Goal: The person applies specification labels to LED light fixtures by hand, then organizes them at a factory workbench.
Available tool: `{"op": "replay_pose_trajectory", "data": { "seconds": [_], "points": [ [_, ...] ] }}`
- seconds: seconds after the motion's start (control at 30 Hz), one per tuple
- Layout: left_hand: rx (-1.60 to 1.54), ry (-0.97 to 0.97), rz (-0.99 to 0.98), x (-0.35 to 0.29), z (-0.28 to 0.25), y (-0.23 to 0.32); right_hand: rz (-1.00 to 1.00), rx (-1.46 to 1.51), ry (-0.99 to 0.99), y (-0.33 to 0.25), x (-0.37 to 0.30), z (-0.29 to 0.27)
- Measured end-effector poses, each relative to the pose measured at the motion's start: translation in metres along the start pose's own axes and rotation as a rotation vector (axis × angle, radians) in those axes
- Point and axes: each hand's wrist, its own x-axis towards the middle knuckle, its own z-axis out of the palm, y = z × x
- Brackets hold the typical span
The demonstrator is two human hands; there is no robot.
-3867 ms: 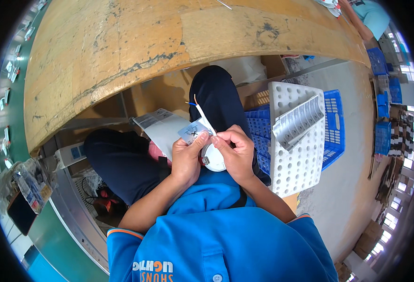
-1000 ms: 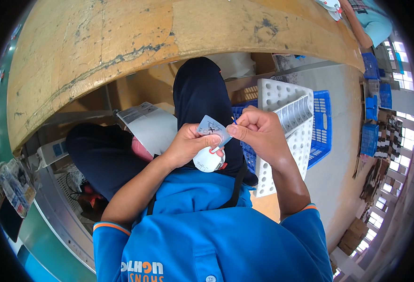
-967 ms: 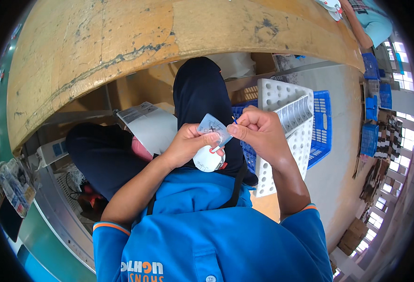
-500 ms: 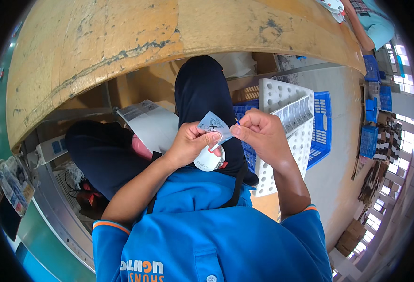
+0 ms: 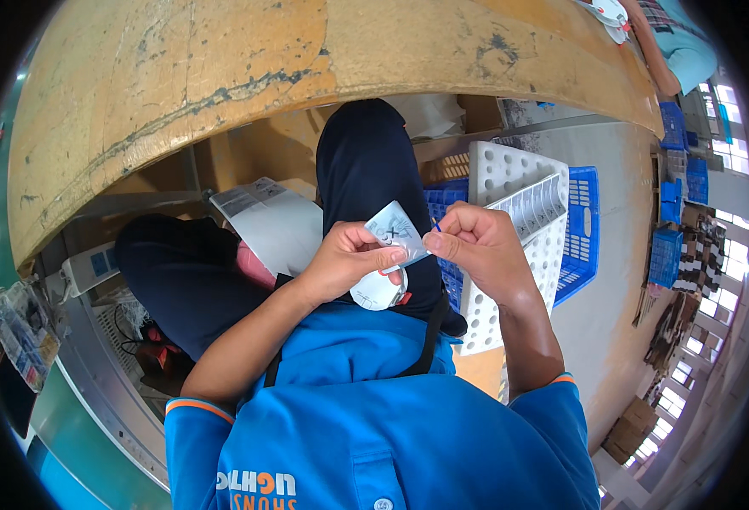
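Observation:
Above my lap, my left hand point(image 5: 349, 262) pinches a small silvery label point(image 5: 395, 229) with dark print between thumb and fingers. My right hand point(image 5: 479, 248) is closed at the label's right edge, and a thin blue and yellow piece point(image 5: 435, 223), perhaps a wire end, sticks out from its fingertips. Just under the left hand sits a round white disc point(image 5: 374, 292) with a red part point(image 5: 403, 298) at its edge. Part of the disc is hidden by the left hand.
Right of my legs, a white foam tray point(image 5: 479, 319) with round holes carries a strip of silvery labels point(image 5: 537, 208), beside a blue crate point(image 5: 584, 246). A grey-white sheet point(image 5: 282, 225) lies over my left leg. The worn yellow tabletop point(image 5: 374, 55) spans ahead; a co-worker's arm point(image 5: 653, 51) is far right.
The label has tilted and turned slightly between my hands. My right hand has shifted a little to the right; the disc stays on my lap.

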Motion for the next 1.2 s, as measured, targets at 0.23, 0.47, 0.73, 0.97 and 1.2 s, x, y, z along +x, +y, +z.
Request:
{"op": "replay_pose_trajectory", "data": {
  "seconds": [0.23, 0.47, 0.73, 0.97, 1.2],
  "points": [
    [0.025, 0.069, -0.015, -0.002, -0.002, -0.003, -0.121, -0.053, 0.020, 0.011, -0.001, 0.002],
    [0.102, 0.039, 0.001, 0.001, -0.003, -0.001, -0.004, -0.016, 0.021, 0.008, 0.002, -0.001],
    [-0.057, -0.026, -0.030, 0.002, -0.011, -0.006, 0.082, 0.014, 0.017, 0.004, 0.008, -0.002],
    [0.020, 0.003, -0.069, 0.002, -0.004, 0.002, -0.010, 0.049, 0.003, 0.010, 0.008, -0.001],
    [0.020, 0.029, -0.102, 0.002, -0.003, 0.002, 0.076, 0.082, 0.012, 0.006, 0.006, -0.003]
  ]
}}
